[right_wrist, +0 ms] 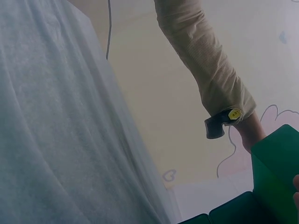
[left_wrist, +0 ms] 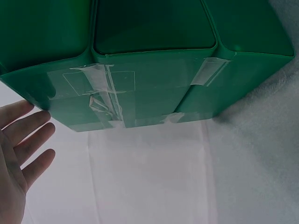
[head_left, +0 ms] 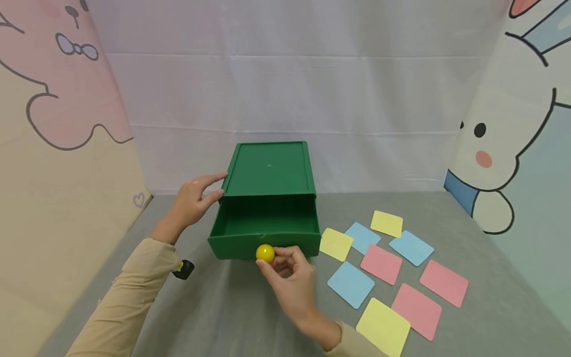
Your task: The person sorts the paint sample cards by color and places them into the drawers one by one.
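Note:
In the head view a green drawer box [head_left: 269,168] stands with its drawer [head_left: 263,218] pulled out towards me. A shiny yellow round knob [head_left: 265,253] sits at the drawer's front. My right hand [head_left: 292,282] pinches this knob between thumb and fingertips. At the box's left side is my left hand [head_left: 194,201], its fingers extended and fingertips right at the edge. The left wrist view shows the left hand [left_wrist: 21,149] with spread fingers beside the box's taped green wall [left_wrist: 154,93]. Only a bit of the right hand's fingers [right_wrist: 296,191] shows in the right wrist view.
Several yellow, blue and pink cards [head_left: 381,265] lie on the grey cloth table [head_left: 482,327] to the right of the box. A white cloth backdrop [head_left: 285,94] hangs behind it. Walls with cartoon drawings flank both sides. A black wrist camera [head_left: 184,269] is on the left sleeve.

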Tool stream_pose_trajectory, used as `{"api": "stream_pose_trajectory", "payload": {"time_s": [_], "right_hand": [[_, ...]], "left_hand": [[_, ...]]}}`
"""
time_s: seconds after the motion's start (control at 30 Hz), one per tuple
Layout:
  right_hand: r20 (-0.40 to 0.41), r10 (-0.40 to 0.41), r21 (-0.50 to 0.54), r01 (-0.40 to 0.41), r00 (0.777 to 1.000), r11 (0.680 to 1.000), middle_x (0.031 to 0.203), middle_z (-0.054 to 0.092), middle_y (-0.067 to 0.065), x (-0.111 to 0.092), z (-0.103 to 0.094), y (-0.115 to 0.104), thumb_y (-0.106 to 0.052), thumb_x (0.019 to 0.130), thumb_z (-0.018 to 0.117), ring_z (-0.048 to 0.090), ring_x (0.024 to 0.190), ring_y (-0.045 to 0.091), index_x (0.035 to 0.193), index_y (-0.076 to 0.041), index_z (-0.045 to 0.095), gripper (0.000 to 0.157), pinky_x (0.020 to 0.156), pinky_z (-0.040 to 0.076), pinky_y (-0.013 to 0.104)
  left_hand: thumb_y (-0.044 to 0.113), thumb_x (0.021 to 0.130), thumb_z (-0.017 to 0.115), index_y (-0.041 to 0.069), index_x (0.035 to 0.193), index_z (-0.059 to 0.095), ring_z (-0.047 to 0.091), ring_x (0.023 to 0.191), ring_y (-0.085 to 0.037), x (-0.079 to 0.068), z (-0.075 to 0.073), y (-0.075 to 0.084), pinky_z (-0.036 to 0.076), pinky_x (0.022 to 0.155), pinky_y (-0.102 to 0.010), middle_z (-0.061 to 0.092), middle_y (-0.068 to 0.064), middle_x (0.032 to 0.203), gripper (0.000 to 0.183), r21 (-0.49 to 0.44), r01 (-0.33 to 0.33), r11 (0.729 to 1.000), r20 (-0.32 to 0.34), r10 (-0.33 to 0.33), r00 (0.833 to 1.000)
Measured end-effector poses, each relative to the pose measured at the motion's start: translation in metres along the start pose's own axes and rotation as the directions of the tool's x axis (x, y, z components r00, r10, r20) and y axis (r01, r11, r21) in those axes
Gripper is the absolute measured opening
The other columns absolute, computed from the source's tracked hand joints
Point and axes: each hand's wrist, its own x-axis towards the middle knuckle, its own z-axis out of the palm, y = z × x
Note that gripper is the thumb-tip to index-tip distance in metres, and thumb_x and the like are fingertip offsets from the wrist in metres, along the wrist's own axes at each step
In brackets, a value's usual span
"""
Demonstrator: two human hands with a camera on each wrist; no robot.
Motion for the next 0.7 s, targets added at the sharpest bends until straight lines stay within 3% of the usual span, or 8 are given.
{"api": "stream_pose_trajectory", "payload": {"time_s": [0.2,0.43,0.7], "right_hand": [[0.004,-0.070,0.008,0.070,0.998,0.997,0.066,0.063,0.011,-0.005,0.000,0.010,0.007,0.068,0.073,0.059,0.056,0.015,0.085,0.004,0.057,0.024,0.049,0.050,0.025],[0.000,-0.103,0.039,0.103,0.995,0.994,0.072,0.065,0.004,-0.012,0.003,0.038,-0.002,0.072,0.075,0.059,0.060,0.010,0.092,-0.005,0.060,0.025,0.051,0.051,0.023],[0.006,-0.135,0.037,0.135,0.991,0.990,0.071,0.064,0.005,-0.012,0.001,0.040,-0.002,0.071,0.075,0.059,0.059,0.011,0.093,-0.005,0.059,0.027,0.050,0.050,0.022]], "left_hand": [[0.019,0.091,0.051,0.001,0.127,0.053,0.050,0.113,-0.035,0.000,0.001,-0.002,0.039,0.092,-0.053,0.054,-0.019,0.124,0.041,0.000,-0.001,1.000,0.001,0.001,1.000],[0.021,0.091,0.050,0.002,0.128,0.052,0.050,0.113,-0.035,-0.001,0.002,-0.004,0.039,0.092,-0.053,0.054,-0.019,0.124,0.041,0.006,-0.005,1.000,-0.001,0.005,1.000],[0.022,0.092,0.050,0.002,0.128,0.052,0.050,0.113,-0.035,0.000,0.002,-0.003,0.039,0.092,-0.053,0.054,-0.019,0.124,0.041,-0.001,-0.011,1.000,-0.004,0.011,1.000]]}}
